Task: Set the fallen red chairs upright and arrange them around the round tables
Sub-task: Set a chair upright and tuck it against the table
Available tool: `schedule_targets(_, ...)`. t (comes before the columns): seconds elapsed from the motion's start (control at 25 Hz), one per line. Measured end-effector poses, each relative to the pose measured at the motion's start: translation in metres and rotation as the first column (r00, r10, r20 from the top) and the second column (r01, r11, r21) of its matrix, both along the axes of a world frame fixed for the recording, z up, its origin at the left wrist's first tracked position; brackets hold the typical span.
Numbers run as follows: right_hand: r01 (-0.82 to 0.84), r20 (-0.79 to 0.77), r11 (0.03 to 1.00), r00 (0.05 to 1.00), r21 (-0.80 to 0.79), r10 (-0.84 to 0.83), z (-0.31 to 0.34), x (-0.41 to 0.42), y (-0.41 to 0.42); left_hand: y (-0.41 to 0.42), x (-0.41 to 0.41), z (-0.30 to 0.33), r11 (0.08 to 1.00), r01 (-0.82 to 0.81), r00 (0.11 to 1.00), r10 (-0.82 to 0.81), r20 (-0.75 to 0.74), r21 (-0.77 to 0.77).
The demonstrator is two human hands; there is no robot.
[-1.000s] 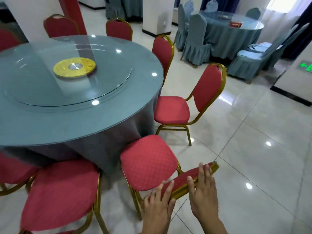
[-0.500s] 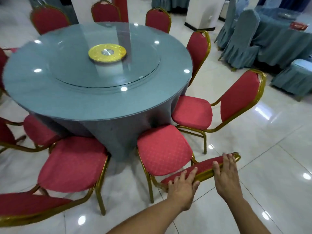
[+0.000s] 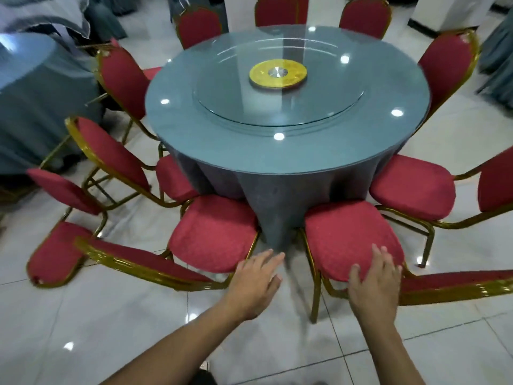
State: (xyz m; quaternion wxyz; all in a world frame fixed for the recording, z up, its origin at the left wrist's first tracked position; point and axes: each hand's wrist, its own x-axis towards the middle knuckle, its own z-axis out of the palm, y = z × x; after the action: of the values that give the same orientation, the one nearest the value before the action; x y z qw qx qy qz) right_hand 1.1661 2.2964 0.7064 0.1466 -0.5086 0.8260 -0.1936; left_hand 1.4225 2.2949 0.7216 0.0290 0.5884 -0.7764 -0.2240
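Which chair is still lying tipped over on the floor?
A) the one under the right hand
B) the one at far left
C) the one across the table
B: the far-left chair lies on its backrest on the tiles, seat raised; the others stand upright around the table.

Head view, angled down over round table (image 3: 287, 151), close.

Round blue-grey glass-topped desk (image 3: 277, 151): its draped cloth hides the legs and the front seat edges of the red gold-framed chairs tucked under. Right of the desk, a red padded chair back (image 3: 497, 187) is cut by the frame edge. Three chair tops beyond the desk are cropped at the top. Left of the desk, a blue-clothed desk (image 3: 36, 107) is blurred.
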Motion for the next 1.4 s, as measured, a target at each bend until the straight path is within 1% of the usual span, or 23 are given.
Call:
schedule_targets(0.08,-0.153,0.136,0.988,0.979,0.007,0.15,0.0,0.084,0.005,-0.007,0.071,-0.003,0.997,-0.043,0.999,0.044,0.015,-0.069)
schedule_targets(0.12,-0.253,0.208,0.967,0.947,0.005,0.247,-0.003,0.128,0.011,-0.011,0.109,-0.006,0.993,-0.057,0.998,0.061,0.034,-0.102)
schedule_targets(0.2,-0.478,0.325,0.878,0.833,0.012,0.448,-0.007,0.218,0.026,-0.017,0.188,-0.011,0.984,-0.094,0.99,0.108,0.089,-0.153)
schedule_targets(0.24,-0.555,0.364,0.832,0.776,0.008,0.514,-0.009,0.258,0.033,-0.015,0.226,-0.013,0.979,-0.119,0.984,0.139,0.112,-0.167)
schedule_targets(0.32,-0.634,0.404,0.773,0.711,0.015,0.575,-0.012,0.33,0.039,-0.01,0.305,-0.015,0.961,-0.169,0.968,0.203,0.145,-0.218)
schedule_targets(0.36,-0.654,0.4,0.756,0.703,0.039,0.588,-0.014,0.355,0.041,-0.004,0.338,-0.015,0.949,-0.191,0.961,0.233,0.15,-0.252)
schedule_targets(0.4,-0.659,0.368,0.75,0.714,0.064,0.596,-0.016,0.378,0.042,0.002,0.37,-0.015,0.936,-0.219,0.954,0.265,0.14,-0.275)
schedule_targets(0.44,-0.642,0.309,0.763,0.742,0.073,0.594,-0.017,0.394,0.041,0.005,0.395,-0.015,0.929,-0.249,0.95,0.289,0.118,-0.273)
schedule_targets(0.52,-0.59,0.145,0.804,0.804,0.078,0.576,-0.02,0.416,0.034,0.004,0.433,-0.015,0.934,-0.298,0.95,0.311,0.038,-0.199)
schedule_targets(0.56,-0.578,0.063,0.809,0.816,0.104,0.575,-0.021,0.42,0.03,0.0,0.444,-0.019,0.939,-0.311,0.949,0.314,-0.003,-0.146)
schedule_targets(0.64,-0.589,-0.047,0.792,0.797,0.161,0.602,-0.021,0.422,0.03,-0.005,0.455,-0.025,0.942,-0.33,0.943,0.327,-0.056,-0.059)
schedule_targets(0.68,-0.609,-0.07,0.775,0.777,0.168,0.625,-0.021,0.421,0.035,-0.004,0.459,-0.03,0.94,-0.34,0.939,0.338,-0.063,-0.022)
schedule_targets(0.72,-0.628,-0.068,0.76,0.762,0.169,0.644,-0.025,0.42,0.047,0.001,0.461,-0.036,0.938,-0.346,0.936,0.346,-0.062,0.001)
schedule_targets(0.8,-0.638,-0.041,0.753,0.758,0.163,0.651,-0.034,0.418,0.077,0.013,0.461,-0.049,0.933,-0.359,0.932,0.358,-0.066,-0.012)
schedule_targets(0.92,-0.587,-0.063,0.797,0.798,0.142,0.599,-0.035,0.408,0.099,0.015,0.447,-0.056,0.935,-0.353,0.931,0.348,-0.113,-0.029)
schedule_targets(1.04,-0.476,-0.073,0.876,0.873,0.079,0.482,-0.026,0.393,0.097,-0.008,0.416,-0.046,0.952,-0.305,0.948,0.302,-0.098,-0.01)
schedule_targets(1.12,-0.337,-0.023,0.942,0.941,0.01,0.337,-0.026,0.388,0.1,-0.012,0.388,-0.04,0.944,-0.329,0.939,0.324,-0.113,-0.031)
schedule_targets(1.16,-0.257,0.024,0.966,0.966,0.002,0.257,-0.027,0.39,0.101,-0.01,0.375,-0.038,0.938,-0.344,0.932,0.335,-0.136,-0.05)
schedule_targets(1.24,-0.136,0.131,0.991,0.983,0.019,0.132,-0.029,0.393,0.092,-0.009,0.353,-0.035,0.927,-0.369,0.921,0.355,-0.163,-0.065)
schedule_targets(1.32,-0.099,0.181,0.995,0.978,-0.02,0.101,-0.037,0.386,0.073,-0.015,0.338,-0.037,0.916,-0.397,0.91,0.385,-0.154,-0.059)
schedule_targets(1.4,-0.101,0.205,0.992,0.972,-0.075,0.115,-0.041,0.365,0.051,-0.028,0.322,-0.036,0.909,-0.415,0.902,0.404,-0.151,-0.048)
